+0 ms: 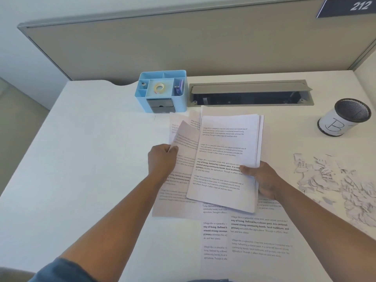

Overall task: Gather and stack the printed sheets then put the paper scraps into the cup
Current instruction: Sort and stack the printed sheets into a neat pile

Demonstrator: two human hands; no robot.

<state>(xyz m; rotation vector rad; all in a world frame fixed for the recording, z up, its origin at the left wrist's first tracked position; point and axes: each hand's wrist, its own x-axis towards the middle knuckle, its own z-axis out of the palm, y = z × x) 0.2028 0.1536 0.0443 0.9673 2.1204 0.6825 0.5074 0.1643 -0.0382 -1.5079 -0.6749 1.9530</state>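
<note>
My right hand [262, 178] grips a stack of printed sheets [225, 155] by its right edge, thumb on top, lifted above the desk. My left hand [161, 159] pinches the left edge of a single printed sheet [184, 180] that lies partly under the stack. More loose printed sheets [254, 237] lie flat on the desk nearer to me, and others [183, 123] show behind the stack. A pile of torn paper scraps [333, 180] spreads over the desk at the right. The black mesh cup [343, 118], wrapped in white paper marked B, stands at the far right.
A light blue desk organizer [161, 90] with a tape roll stands at the back centre. Beside it is an open grey cable tray [250, 93] set into the white desk [91, 159]. A beige partition [183, 43] closes off the back.
</note>
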